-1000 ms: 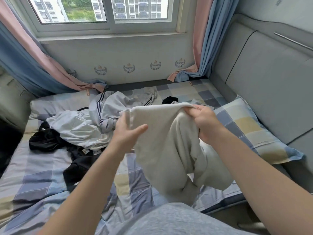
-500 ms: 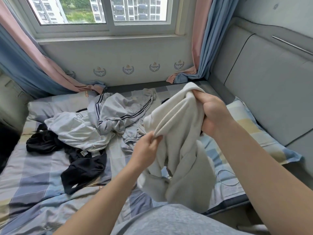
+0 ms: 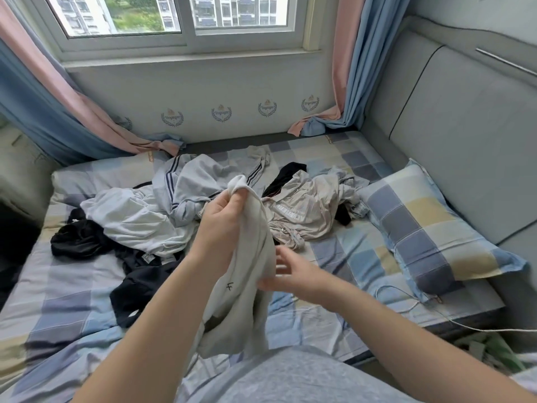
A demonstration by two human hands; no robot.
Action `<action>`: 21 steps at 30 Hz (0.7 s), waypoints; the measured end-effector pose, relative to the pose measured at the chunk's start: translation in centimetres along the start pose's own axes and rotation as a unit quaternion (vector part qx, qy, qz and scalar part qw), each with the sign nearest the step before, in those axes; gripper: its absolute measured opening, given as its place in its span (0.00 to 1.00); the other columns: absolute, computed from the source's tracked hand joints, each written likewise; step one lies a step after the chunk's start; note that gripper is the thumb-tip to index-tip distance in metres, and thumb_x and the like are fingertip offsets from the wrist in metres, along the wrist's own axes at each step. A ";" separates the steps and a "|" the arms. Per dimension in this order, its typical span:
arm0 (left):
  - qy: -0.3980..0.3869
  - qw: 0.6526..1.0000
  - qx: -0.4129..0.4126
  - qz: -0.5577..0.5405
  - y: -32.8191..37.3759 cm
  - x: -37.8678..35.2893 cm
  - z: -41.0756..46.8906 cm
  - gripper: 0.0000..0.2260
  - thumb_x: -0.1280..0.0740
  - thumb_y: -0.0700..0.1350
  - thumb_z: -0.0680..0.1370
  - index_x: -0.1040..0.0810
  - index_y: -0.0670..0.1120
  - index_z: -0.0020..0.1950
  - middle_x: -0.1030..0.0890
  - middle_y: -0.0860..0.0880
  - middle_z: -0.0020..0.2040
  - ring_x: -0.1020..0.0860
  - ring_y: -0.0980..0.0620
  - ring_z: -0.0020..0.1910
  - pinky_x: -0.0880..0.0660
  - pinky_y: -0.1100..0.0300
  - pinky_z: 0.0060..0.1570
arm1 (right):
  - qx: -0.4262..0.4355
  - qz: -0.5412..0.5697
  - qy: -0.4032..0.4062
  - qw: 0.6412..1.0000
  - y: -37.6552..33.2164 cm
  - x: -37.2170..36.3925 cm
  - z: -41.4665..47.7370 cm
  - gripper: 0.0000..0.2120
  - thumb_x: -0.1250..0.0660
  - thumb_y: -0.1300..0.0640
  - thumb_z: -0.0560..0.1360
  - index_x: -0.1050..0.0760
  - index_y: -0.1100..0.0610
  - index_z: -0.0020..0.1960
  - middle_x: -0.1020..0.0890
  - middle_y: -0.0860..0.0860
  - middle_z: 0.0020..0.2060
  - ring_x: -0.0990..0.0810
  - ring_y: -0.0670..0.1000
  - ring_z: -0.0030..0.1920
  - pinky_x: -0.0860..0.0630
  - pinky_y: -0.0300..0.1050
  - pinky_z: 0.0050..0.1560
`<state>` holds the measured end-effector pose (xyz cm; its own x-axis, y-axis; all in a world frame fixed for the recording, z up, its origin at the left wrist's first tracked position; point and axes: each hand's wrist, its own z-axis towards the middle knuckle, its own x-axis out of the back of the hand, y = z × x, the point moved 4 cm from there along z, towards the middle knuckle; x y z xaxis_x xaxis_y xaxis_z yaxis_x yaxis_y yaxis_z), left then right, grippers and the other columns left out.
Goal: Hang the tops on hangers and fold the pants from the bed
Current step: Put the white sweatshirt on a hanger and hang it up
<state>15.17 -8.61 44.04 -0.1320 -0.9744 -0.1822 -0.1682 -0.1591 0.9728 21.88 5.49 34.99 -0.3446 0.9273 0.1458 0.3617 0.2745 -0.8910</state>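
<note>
Barely begun, by the look of things: nothing hung, nothing folded, no hanger anywhere in view.

Lying loose on the bed (image 3: 58, 286), starting at the left of the frame: a black garment (image 3: 78, 239) in a crumpled heap, a dark navy piece (image 3: 139, 286) just below and right of it, then a white top (image 3: 130, 216) and a grey striped garment (image 3: 197, 181) overlapping toward centre.

Held up mid-frame, clear of the sheet: a cream garment (image 3: 247, 286), gripped at its bunched upper end by the left hand (image 3: 229, 216). Hard to tell whether top or pants.

Just right of that, the right hand (image 3: 290, 279), spread and blurred, at the edge of the hanging cloth and gripping nothing; touching or just short, impossible to say.

Further right, a beige printed top (image 3: 305, 210) rumpled on the bed, near a checked pillow (image 3: 430, 228).

No basket, box or drawer in sight. Only the bed as holder, with every other piece unsorted on it.
</note>
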 end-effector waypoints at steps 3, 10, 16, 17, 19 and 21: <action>0.000 0.999 0.005 -0.033 1.2 0.0 -0.2 0.15 0.37 0.49 0.83 0.16 0.51 0.39 0.19 0.48 0.38 0.21 0.50 0.39 0.24 0.50 0.47 | -0.029 -0.015 0.016 0.999 2.0 -1.6 1.2 0.29 0.24 0.46 0.69 0.29 0.46 0.67 0.19 0.43 0.60 0.22 0.45 0.61 0.23 0.51 0.63; 0.031 0.997 -0.023 -0.063 1.8 1.5 0.5 0.15 0.39 0.48 0.84 0.17 0.50 0.42 0.17 0.50 0.36 0.18 0.54 0.36 0.19 0.60 0.39 | -0.062 -0.062 0.091 0.992 6.2 0.0 2.1 0.17 0.28 0.49 0.74 0.27 0.51 0.60 0.20 0.48 0.56 0.20 0.49 0.56 0.21 0.51 0.57; 0.037 0.997 -0.010 -0.060 0.4 2.1 1.2 0.18 0.37 0.50 0.84 0.14 0.53 0.38 0.15 0.50 0.39 0.16 0.54 0.40 0.19 0.59 0.40 | -0.049 -0.144 0.206 0.967 7.2 4.1 2.5 0.10 0.38 0.59 0.81 0.24 0.62 0.43 0.18 0.59 0.41 0.21 0.60 0.46 0.27 0.52 0.45; 0.055 0.997 -0.007 -0.061 0.2 2.6 1.5 0.17 0.37 0.50 0.83 0.14 0.52 0.39 0.15 0.49 0.40 0.16 0.53 0.41 0.19 0.58 0.42 | -0.041 -0.139 0.229 0.963 6.8 5.2 2.3 0.12 0.39 0.61 0.81 0.27 0.59 0.39 0.21 0.57 0.38 0.23 0.57 0.43 0.30 0.50 0.42; 0.090 0.994 0.007 -0.059 -0.6 3.7 2.3 0.14 0.37 0.50 0.83 0.14 0.51 0.43 0.14 0.47 0.46 0.15 0.49 0.49 0.19 0.53 0.51 | -0.014 -0.122 0.273 0.954 5.5 7.5 1.6 0.13 0.40 0.63 0.81 0.29 0.55 0.38 0.24 0.52 0.35 0.27 0.52 0.40 0.33 0.46 0.39; 0.112 0.992 0.037 -0.036 -1.9 4.5 3.1 0.10 0.36 0.49 0.83 0.16 0.50 0.49 0.15 0.44 0.54 0.19 0.44 0.59 0.23 0.45 0.61 | 0.024 -0.114 0.292 0.949 3.7 9.3 0.8 0.13 0.41 0.63 0.82 0.29 0.56 0.39 0.26 0.49 0.33 0.30 0.49 0.36 0.34 0.41 0.36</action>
<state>11.86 -12.26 40.96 0.1012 -0.9730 -0.2073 -0.2415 -0.2262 0.9437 19.25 14.94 32.73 0.1350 0.8319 0.5382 0.2913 0.4859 -0.8241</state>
